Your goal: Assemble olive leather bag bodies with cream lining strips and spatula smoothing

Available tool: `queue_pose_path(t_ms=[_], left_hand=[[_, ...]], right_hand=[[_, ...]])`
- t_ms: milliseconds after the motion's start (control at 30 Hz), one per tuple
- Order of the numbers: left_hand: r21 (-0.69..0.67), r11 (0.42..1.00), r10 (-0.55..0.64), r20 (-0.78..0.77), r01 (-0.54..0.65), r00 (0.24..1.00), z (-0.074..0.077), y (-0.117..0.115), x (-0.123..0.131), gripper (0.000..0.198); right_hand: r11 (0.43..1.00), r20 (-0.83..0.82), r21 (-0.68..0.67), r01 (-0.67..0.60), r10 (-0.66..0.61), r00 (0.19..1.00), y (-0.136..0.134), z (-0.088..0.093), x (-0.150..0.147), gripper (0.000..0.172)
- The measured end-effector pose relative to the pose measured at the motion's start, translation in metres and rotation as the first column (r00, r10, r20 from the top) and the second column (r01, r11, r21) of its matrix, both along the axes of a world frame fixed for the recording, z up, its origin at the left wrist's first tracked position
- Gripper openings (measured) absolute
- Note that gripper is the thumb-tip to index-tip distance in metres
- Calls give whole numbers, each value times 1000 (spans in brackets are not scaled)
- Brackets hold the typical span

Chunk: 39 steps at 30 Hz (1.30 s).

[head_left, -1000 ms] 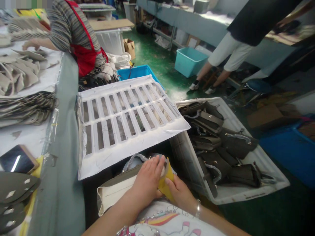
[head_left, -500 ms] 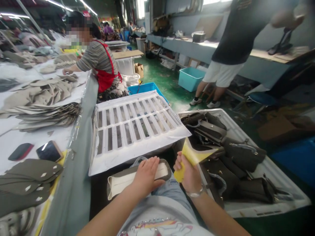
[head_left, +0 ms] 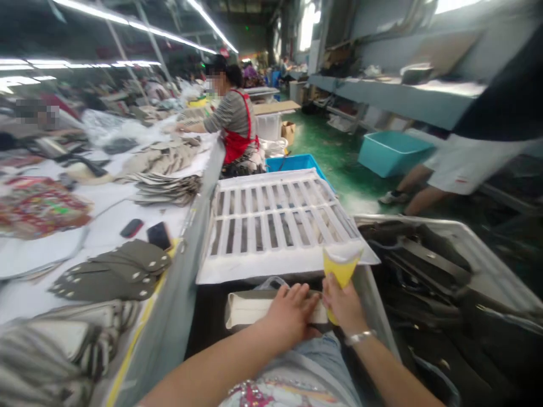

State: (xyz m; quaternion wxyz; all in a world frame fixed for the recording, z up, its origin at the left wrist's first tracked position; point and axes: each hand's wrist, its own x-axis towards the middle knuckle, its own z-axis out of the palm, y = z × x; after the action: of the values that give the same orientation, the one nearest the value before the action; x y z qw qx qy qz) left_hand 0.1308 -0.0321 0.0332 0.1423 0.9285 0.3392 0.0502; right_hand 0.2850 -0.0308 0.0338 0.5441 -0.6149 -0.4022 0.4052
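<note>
On my lap lies a dark bag piece with a cream panel (head_left: 250, 310), a clear-wrapped loop showing behind it. My left hand (head_left: 289, 316) rests flat across this panel with its fingers stretched out. My right hand (head_left: 344, 302), just to the right, is closed round a thin yellow sheet (head_left: 340, 270). That sheet flares into a fan with a curved upper edge and stands nearly upright. Its lower tip shows beneath my fingers. The right end of the bag piece is partly hidden by my hands.
A white slatted panel (head_left: 271, 217) lies ahead. At right, a pale tray (head_left: 449, 223) holds several dark bags (head_left: 424, 282). Dark cut pieces (head_left: 116, 271) and a phone (head_left: 159, 234) lie on the left table. A person in a red apron (head_left: 240, 133) works beyond; another person stands at right.
My view has turned left, so the surroundings appear further right. The yellow sheet has turned more upright, and my right hand is closer to my left. My left hand remains on the cream panel.
</note>
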Motion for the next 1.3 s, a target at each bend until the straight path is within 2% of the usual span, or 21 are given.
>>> queue_pose_path(t_ms=[67, 100, 133, 167, 200, 233, 267, 300, 333, 367, 433, 500, 567, 633, 700, 800, 900, 1000, 1133, 1200, 1300], left_hand=[[24, 1000, -17, 80, 15, 997, 5, -9, -22, 63], [52, 998, 14, 164, -23, 986, 4, -13, -39, 59], [75, 991, 88, 277, -113, 957, 1, -18, -58, 55], [60, 966, 207, 412, -253, 887, -4, -23, -78, 52], [-16, 911, 356, 539, -413, 764, -10, -27, -99, 49], [-171, 819, 516, 636, -548, 573, -19, -30, -118, 45], [-374, 723, 642, 675, -580, 365, -28, -31, -133, 43], [-567, 643, 727, 664, -515, 175, -38, -30, -144, 44], [-714, 579, 787, 616, -394, 41, -47, -28, -150, 46], [-800, 541, 824, 566, -261, -26, -55, -25, -151, 49], [-850, 517, 852, 522, -103, -34, -65, -19, -145, 56], [-846, 523, 851, 525, -101, 6, -66, -15, -135, 60], [-834, 538, 842, 538, -127, 35, -64, -15, -128, 62], [-820, 558, 829, 556, -132, 48, -64, -17, -127, 62], [-805, 577, 816, 576, -136, 49, -67, -19, -128, 63], [-835, 523, 850, 526, -172, 31, -79, -21, -130, 67], [-918, 379, 923, 384, -120, -28, -90, -21, -129, 84], [-965, 258, 963, 251, 57, -102, -92, -19, -128, 103], [-943, 223, 964, 176, 245, -202, -88, -20, -129, 102], [-959, 202, 965, 160, 196, -209, -87, -23, -131, 95], [-989, 150, 975, 149, -8, -163, -83, -27, -132, 83]], right_hand=[[970, 84, -107, -217, 226, 970, 6, 19, 4, 46], [933, 139, -176, -314, 340, 930, 12, 29, 5, 47], [882, 186, -229, -412, 456, 870, 18, 39, 6, 48], [809, 221, -292, -511, 577, 787, 26, 49, 4, 49], [714, 232, -361, -599, 691, 684, 35, 58, 1, 49], [608, 227, -433, -665, 788, 573, 45, 65, -4, 48], [498, 212, -513, -699, 863, 459, 55, 71, -10, 46], [396, 196, -597, -698, 915, 351, 66, 75, -19, 44], [302, 182, -682, -666, 952, 246, 77, 76, -29, 42], [229, 181, -751, -619, 973, 140, 88, 76, -40, 40], [133, 214, -841, -525, 972, -97, 108, 70, -62, 37], [143, 335, -850, -508, 890, -310, 124, 62, -84, 34], [185, 483, -801, -569, 762, -431, 134, 53, -106, 30], [216, 594, -747, -629, 642, -484, 138, 45, -128, 25], [246, 684, -694, -677, 518, -514, 138, 37, -149, 31], [260, 802, -586, -767, 320, -504, 138, 26, -176, 46], [121, 855, -508, -853, 196, -481, 143, 18, -195, 49], [-61, 871, -475, -878, 111, -478, 150, 12, -208, 48], [-201, 882, -451, -870, 46, -468, 155, 8, -218, 48], [-240, 894, -425, -873, 37, -446, 155, 6, -220, 47], [-278, 906, -393, -876, 43, -420, 154, 5, -221, 45]])
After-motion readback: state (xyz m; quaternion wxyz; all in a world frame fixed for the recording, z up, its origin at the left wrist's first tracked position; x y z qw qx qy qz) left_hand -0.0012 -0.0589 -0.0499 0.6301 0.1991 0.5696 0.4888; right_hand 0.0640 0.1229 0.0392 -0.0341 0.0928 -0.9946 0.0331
